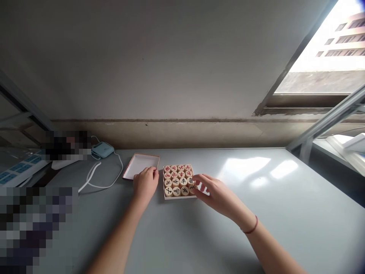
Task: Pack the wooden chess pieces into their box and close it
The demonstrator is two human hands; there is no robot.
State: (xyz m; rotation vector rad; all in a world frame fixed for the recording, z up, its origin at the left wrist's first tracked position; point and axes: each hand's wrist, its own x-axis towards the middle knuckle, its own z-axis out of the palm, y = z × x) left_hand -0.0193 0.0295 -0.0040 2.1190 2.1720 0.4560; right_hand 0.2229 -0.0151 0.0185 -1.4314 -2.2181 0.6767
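Note:
A shallow open box [180, 198] of round xiangqi pieces sits on the desk in front of me. The pieces [175, 182] lie in rows, red characters in the far rows and black ones in the near rows. My right hand [213, 192] is at the box's right edge, thumb and fingers apart, partly covering the rightmost pieces. To the left lies the box lid [139, 167], its pale inside facing up. My left hand [146, 184] is over the lid's near right corner with its fingers curled together; whether anything is under them is hidden.
A light blue adapter [103, 149] with a white cable [105, 186] lies at the back left. Beyond it is a power strip [21, 167]. The grey desk [242, 213] meets a wall behind, and metal frame bars rise on both sides. Sunlight patches fall at right.

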